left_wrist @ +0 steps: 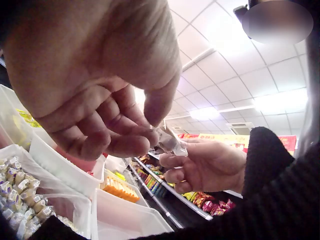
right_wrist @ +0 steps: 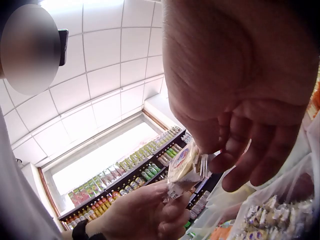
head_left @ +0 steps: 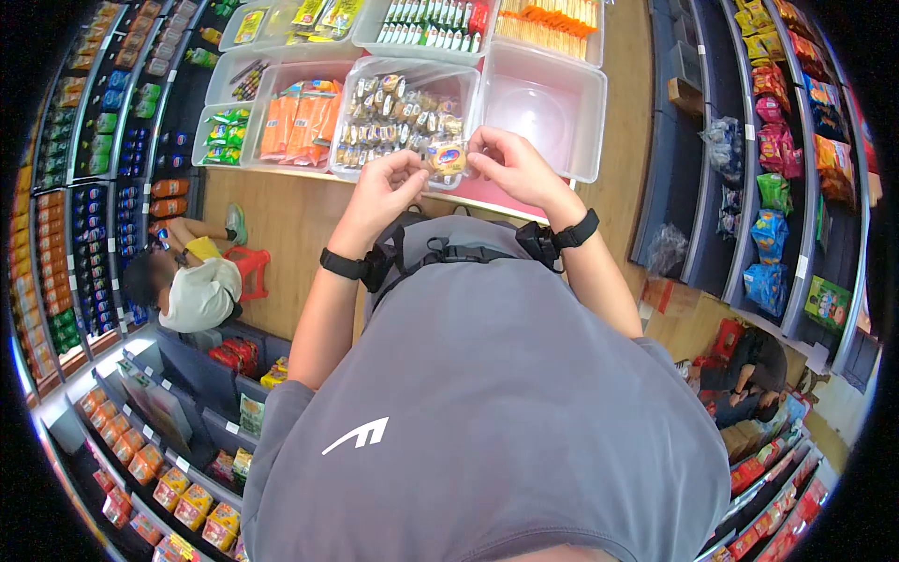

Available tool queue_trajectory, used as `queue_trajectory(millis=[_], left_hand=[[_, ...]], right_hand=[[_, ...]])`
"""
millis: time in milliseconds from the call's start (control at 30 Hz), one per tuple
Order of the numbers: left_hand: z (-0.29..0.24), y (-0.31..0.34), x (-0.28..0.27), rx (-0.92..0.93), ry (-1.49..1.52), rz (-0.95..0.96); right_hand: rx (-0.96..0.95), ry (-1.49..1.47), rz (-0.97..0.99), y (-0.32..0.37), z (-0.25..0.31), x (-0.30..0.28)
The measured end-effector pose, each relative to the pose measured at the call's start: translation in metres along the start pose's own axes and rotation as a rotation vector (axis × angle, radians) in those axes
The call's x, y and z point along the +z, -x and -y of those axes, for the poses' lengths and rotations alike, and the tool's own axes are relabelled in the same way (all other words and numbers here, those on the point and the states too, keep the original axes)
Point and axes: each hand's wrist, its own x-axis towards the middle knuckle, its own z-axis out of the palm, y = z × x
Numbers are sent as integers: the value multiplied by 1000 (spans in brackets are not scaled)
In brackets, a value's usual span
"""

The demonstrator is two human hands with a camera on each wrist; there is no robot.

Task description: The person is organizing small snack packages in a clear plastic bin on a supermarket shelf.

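Note:
A small wrapped snack packet (head_left: 447, 159), pale yellow with a blue and red oval logo, is stretched between both hands above the near edge of a bin. My left hand (head_left: 389, 187) pinches one end of its wrapper between thumb and fingers. The opposite end is pinched by my right hand (head_left: 515, 169). In the right wrist view the packet (right_wrist: 182, 165) shows its printed face and crinkled clear ends. From the left wrist only a crumpled bit of wrapper (left_wrist: 172, 143) shows between the fingertips. Many similar small packets (head_left: 398, 117) lie heaped in the bag-lined bin beneath.
Around that heap stand plastic bins with orange packets (head_left: 300, 122), green packets (head_left: 225, 136) and orange sticks (head_left: 548, 33). A translucent bin (head_left: 538, 103) sits at right. Shelves of snacks (head_left: 773, 159) flank the aisle. A seated person (head_left: 197, 286) is at left, another person (head_left: 754, 365) lower right.

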Motion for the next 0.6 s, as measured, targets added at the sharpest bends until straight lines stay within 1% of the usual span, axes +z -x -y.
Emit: queue_trajectory(millis=[67,200,367,500,600], left_hand=[[1,-3,2,1,10,2],[1,-10,1,-4,-66,22],[-2,-14,3,46,-149,4],[-2,-17,2,87,-131,-26],[-3,-18,3,80,-79,-37]], right_hand=[[1,8,23,0,-2,-2],[3,-1,70,2,1,-3],[12,-16,43,3,-1,-4],[30,-3,47,2,-4,-7],[-43,-39,-36,-2,-9,-3]])
